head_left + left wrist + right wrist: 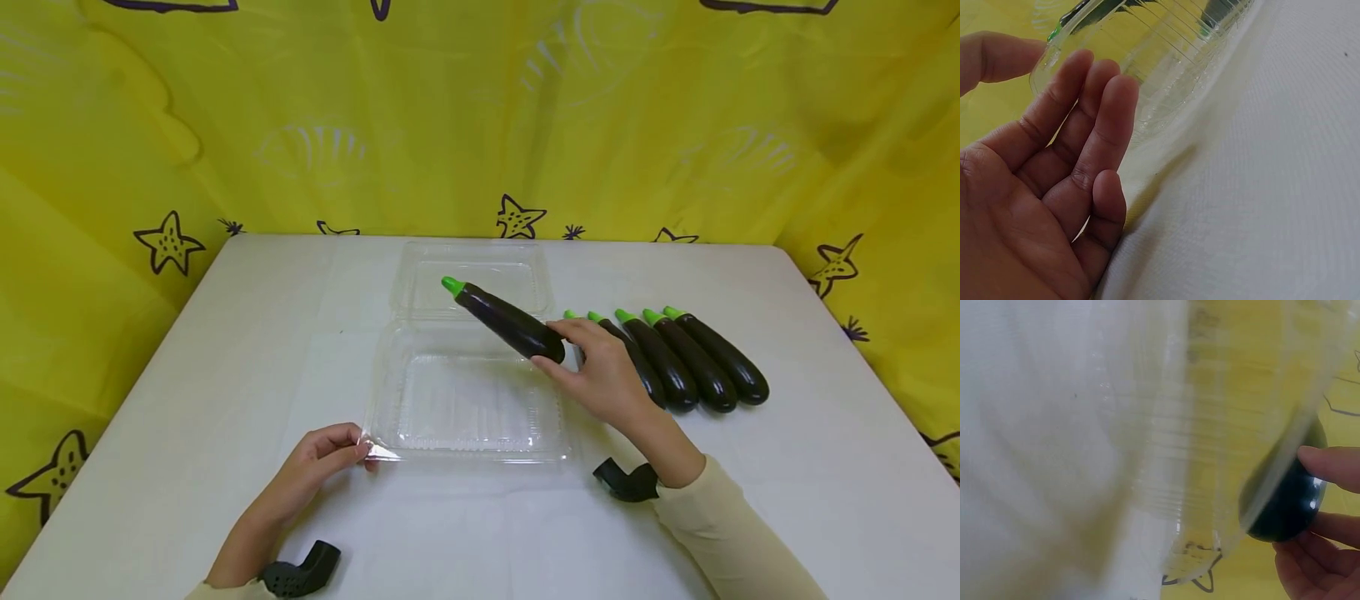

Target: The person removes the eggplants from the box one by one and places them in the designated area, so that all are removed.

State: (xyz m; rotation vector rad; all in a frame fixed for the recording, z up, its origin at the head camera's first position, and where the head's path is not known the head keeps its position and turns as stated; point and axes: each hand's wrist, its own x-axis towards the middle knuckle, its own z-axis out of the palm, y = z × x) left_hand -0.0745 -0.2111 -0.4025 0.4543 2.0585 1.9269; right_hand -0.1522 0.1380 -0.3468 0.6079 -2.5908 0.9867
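My right hand [603,375] grips the blunt end of a dark eggplant [506,321] between thumb and fingers. The eggplant is tilted above a clear plastic clamshell box [465,408], its green stem end pointing away to the upper left. In the right wrist view, the box's rim [1272,487] crosses in front of the rounded eggplant end [1294,512]. At the box's front left corner, my left hand [322,454] pinches the rim with thumb and forefinger. The other fingers [1110,119] lie bent below the rim in the left wrist view. Inside the box I see nothing lying.
Several more eggplants [708,354] lie side by side right of the box, green stems at the far end. The box's lid [472,279] lies folded back behind it. A yellow patterned curtain [420,125] borders the white table [225,400]. Both wrists carry black devices [626,481].
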